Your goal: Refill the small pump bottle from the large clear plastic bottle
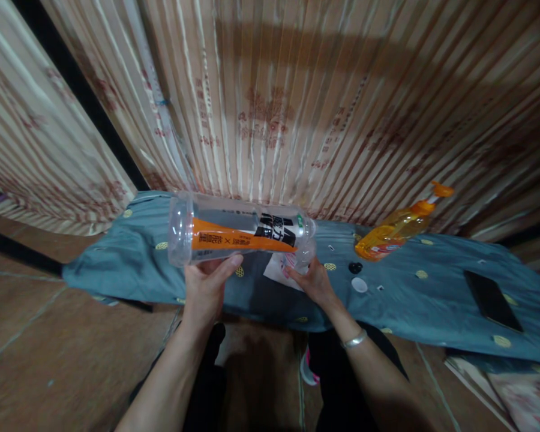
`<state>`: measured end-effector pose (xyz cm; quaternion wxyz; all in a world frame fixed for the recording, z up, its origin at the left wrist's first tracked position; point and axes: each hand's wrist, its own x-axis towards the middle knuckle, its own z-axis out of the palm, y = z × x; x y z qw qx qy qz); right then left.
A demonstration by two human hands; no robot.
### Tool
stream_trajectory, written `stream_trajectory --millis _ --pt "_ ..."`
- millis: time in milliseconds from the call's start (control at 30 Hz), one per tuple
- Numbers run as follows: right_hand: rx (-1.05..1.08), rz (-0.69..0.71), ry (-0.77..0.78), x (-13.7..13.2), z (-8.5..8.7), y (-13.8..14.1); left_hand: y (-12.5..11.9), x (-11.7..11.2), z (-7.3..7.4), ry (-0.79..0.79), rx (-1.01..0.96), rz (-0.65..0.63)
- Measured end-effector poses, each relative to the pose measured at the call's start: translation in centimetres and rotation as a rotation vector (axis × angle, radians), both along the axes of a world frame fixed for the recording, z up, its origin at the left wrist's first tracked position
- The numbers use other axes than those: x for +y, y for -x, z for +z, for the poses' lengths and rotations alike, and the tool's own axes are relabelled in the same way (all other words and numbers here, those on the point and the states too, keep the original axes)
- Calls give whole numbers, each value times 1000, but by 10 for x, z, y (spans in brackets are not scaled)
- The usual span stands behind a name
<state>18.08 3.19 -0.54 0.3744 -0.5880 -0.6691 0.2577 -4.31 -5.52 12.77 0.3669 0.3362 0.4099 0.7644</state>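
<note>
A large clear plastic bottle (234,237) with an orange, black and white label lies sideways in the air above the bench, held across both hands. My left hand (206,285) is closed round its broad base end, thumb along the lower side. My right hand (312,279) closes at the narrower end, where a clear, rounded part (305,255) shows just above the fingers; I cannot tell whether it belongs to the bottle. Below that end lies a white paper piece (276,273) with reddish print, partly hidden by my right hand.
An orange pump bottle (393,231) leans at the back right of the cloth-covered bench (261,300). Near it are a small black object (355,267) and a white disc (359,284). A dark phone (492,300) lies farther right. A pleated curtain (270,108) hangs behind.
</note>
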Motion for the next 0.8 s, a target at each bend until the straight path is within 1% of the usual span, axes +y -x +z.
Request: stream_trajectory --millis 200,333,467,667,800 --pt "24 0 2 -1 5 2 0 -1 0 8 -3 6" --pt "14 9 30 -2 7 1 0 0 0 -1 -3 -3" --pt "-11 -3 30 -2 7 0 1 0 -1 -8 6 -4" --pt "26 54 9 -1 6 -2 3 -1 -3 -3 19 -4" --pt "41 47 10 -2 5 -1 3 0 -4 3 15 -3"
